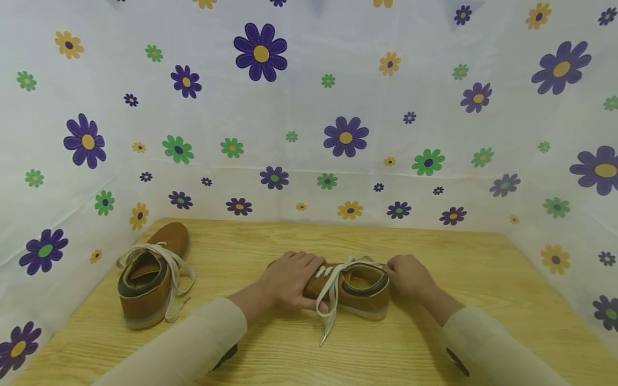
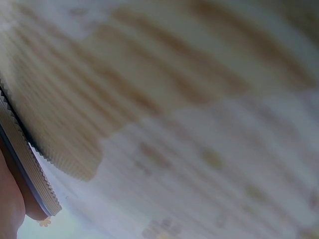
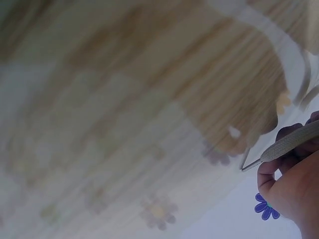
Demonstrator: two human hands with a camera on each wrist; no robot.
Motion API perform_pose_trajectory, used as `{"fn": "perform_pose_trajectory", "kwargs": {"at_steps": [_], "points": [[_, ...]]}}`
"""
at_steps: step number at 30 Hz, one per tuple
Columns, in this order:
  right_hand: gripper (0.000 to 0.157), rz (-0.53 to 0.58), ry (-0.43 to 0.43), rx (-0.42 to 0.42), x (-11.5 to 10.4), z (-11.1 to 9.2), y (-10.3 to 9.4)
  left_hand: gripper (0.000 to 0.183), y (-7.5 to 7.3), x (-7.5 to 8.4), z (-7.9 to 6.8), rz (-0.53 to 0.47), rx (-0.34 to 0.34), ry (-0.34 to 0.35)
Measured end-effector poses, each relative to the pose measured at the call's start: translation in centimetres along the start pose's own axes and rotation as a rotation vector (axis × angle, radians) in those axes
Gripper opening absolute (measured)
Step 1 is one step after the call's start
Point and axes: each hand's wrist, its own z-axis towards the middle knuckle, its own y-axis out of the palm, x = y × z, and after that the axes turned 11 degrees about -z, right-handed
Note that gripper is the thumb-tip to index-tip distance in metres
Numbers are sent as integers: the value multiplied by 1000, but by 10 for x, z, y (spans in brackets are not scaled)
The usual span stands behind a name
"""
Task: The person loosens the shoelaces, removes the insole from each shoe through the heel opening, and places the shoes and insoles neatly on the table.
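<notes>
A brown shoe (image 1: 364, 304) with a dark collar and cream laces lies on the wooden table, its toe pointing left. My left hand (image 1: 292, 279) grips the toe end, thumb on the near side and fingers over the top; the toe is mostly hidden beneath it. At the heel side, my right hand (image 1: 410, 276) pinches a cream shoelace (image 3: 291, 142) between curled fingers, and the lace runs back across the shoe opening. A loose lace end (image 1: 330, 305) hangs over the shoe's near side. The left wrist view catches the shoe's ridged sole (image 2: 30, 154).
A matching brown shoe (image 1: 145, 305) stands at the left of the table (image 1: 232, 241), toe away from me, its laces loose to the right. A white flowered cloth (image 1: 299, 96) rises behind the table and along both sides.
</notes>
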Motion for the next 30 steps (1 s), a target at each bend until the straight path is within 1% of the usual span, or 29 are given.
{"fn": "perform_pose_trajectory", "kwargs": {"at_steps": [7,11,15,20,24,30], "points": [[39,1,2,3,-1,0,-1,98,-1,0,0,1,18,10],[37,-8,0,9,-2,0,-1,105,-1,0,-1,-15,29,19],[36,-6,1,6,-2,0,-1,112,0,-1,-1,-24,25,23],[35,7,-7,12,-3,0,-2,109,0,-2,-1,-17,20,16],[34,6,22,10,-2,0,-2,108,1,-1,-1,-26,20,14],[31,22,73,-2,1,-1,-1,112,1,0,-1,-30,24,12]]}}
